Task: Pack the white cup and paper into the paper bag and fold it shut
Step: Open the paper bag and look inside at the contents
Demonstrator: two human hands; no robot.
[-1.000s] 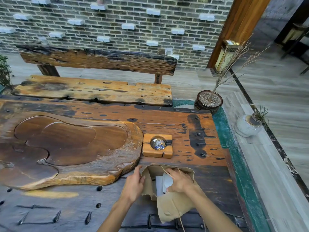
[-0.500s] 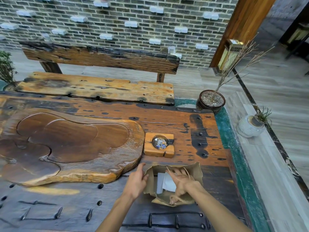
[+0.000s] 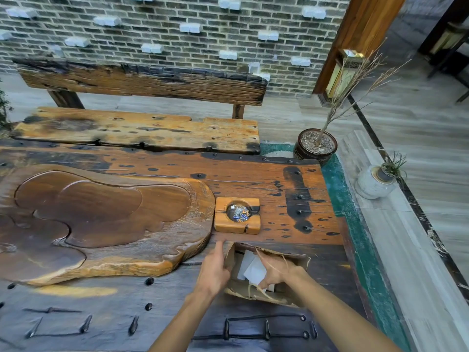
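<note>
A brown paper bag (image 3: 297, 261) stands open on the dark wooden table (image 3: 101, 313), near its front right. White paper (image 3: 255, 271) shows inside the bag's mouth. I cannot make out the white cup as a separate shape. My left hand (image 3: 213, 271) holds the bag's left edge, index finger stretched forward. My right hand (image 3: 278, 271) is inside the mouth of the bag, fingers curled on the white paper, with the bag's string handle (image 3: 269, 262) lying across it.
A square wooden ashtray (image 3: 220, 223) sits just behind the bag. A large carved wooden tea tray (image 3: 101, 219) fills the table's left. Beyond are a wooden bench (image 3: 142, 133), a potted dry branch (image 3: 316, 146) and a white vase (image 3: 370, 185) on the right ledge.
The bag has gone from lying flattened toward me to standing with its mouth open. My right hand moved deeper into it. My left hand stays at the left edge.
</note>
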